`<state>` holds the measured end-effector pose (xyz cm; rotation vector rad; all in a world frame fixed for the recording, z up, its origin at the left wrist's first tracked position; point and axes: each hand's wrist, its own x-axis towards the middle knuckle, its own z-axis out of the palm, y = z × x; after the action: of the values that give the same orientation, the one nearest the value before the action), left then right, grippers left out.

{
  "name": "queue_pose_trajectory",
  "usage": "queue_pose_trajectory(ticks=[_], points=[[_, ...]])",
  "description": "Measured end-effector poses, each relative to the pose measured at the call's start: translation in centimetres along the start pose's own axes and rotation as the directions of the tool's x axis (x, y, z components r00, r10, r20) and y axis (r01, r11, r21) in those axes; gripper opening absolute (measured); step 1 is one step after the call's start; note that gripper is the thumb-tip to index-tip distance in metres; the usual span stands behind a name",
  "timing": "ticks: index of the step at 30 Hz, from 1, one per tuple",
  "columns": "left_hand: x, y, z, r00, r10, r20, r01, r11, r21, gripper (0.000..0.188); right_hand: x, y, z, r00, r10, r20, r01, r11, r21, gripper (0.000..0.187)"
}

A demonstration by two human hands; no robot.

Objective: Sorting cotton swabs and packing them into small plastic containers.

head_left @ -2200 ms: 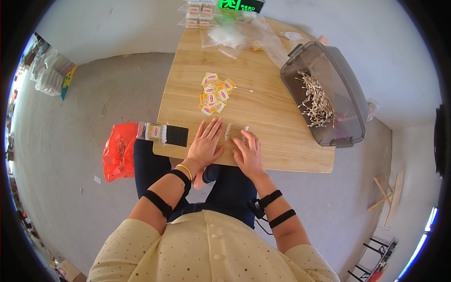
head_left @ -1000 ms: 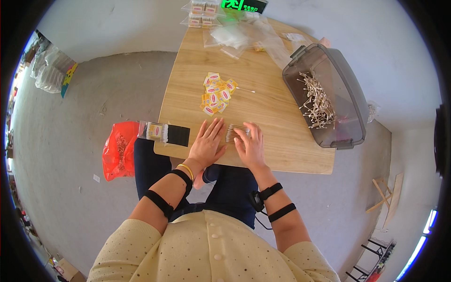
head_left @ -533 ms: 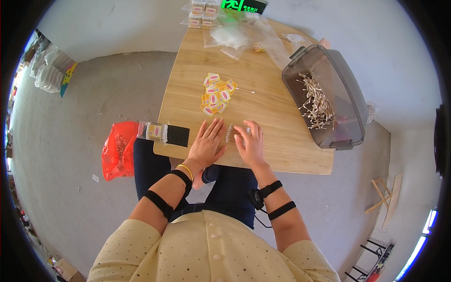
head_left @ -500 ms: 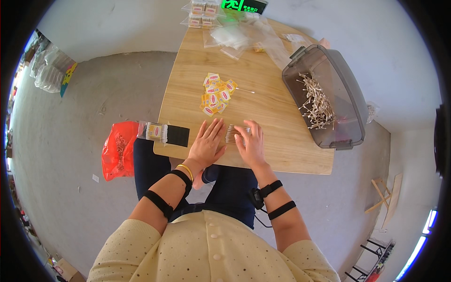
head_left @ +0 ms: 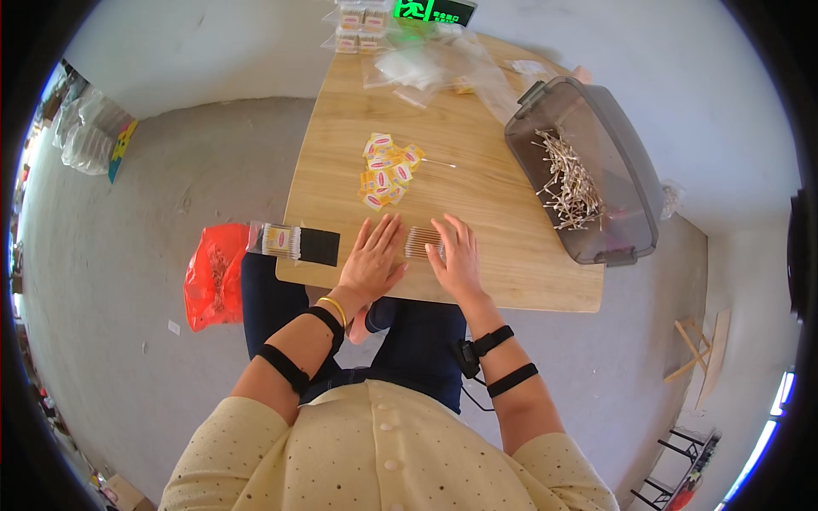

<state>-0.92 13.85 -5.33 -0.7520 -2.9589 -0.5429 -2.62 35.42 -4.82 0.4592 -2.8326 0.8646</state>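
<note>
A row of cotton swabs (head_left: 420, 242) lies side by side on the wooden table (head_left: 477, 285), between my two hands. My left hand (head_left: 372, 258) rests flat at the left ends of the swabs, with its fingers stretched out. Over their right ends is my right hand (head_left: 458, 258), fingers apart and slightly bent, its thumb and fingertips at the row. A pile of small yellow and white printed cards (head_left: 388, 175) lies farther up the table. One loose swab (head_left: 439, 163) sticks out to the right of that pile.
At the right stands a grey plastic bin (head_left: 626, 162), tipped, with many loose swabs (head_left: 569, 183). On the left edge lie a filled swab packet (head_left: 279, 241) and a black strip (head_left: 319, 245). Clear plastic bags (head_left: 417, 68) and stacked packets (head_left: 360, 30) are at the back. A red bag (head_left: 213, 277) hangs left.
My right fingers have shifted slightly and spread over the swabs, so more of the row shows. My left hand stays flat. The whole view has moved a little.
</note>
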Motion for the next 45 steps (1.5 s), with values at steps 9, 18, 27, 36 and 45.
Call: queue_pose_trajectory(ticks=[9,18,27,36,45], points=[[0.7,1.3,1.1,0.999,-0.032,0.002,0.032,0.992,0.119,0.094,-2.8,-0.8,1.1,0.987,0.054,0.149,-0.021,0.977,-0.214,0.093],[1.1,1.9,2.8,0.999,-0.053,-0.008,0.053,0.991,0.121,0.098,-2.6,-1.3,3.0,0.989,0.063,0.131,-0.018,0.949,-0.316,0.087],[1.6,1.9,0.2,0.979,-0.165,0.120,0.165,0.986,0.011,0.086,-2.5,-0.9,4.0,0.994,0.027,0.104,0.030,0.859,-0.511,0.095],[-9.6,-12.5,-6.9,0.774,-0.562,-0.291,0.488,0.823,-0.291,0.051,-1.8,-5.3,6.6,0.990,0.066,0.128,-0.019,0.940,-0.340,0.097],[-10.7,-19.7,-4.6,0.604,-0.797,-0.029,0.691,0.541,-0.480,0.059,0.7,-14.2,11.7,0.951,0.015,0.310,0.118,0.906,-0.407,0.087]])
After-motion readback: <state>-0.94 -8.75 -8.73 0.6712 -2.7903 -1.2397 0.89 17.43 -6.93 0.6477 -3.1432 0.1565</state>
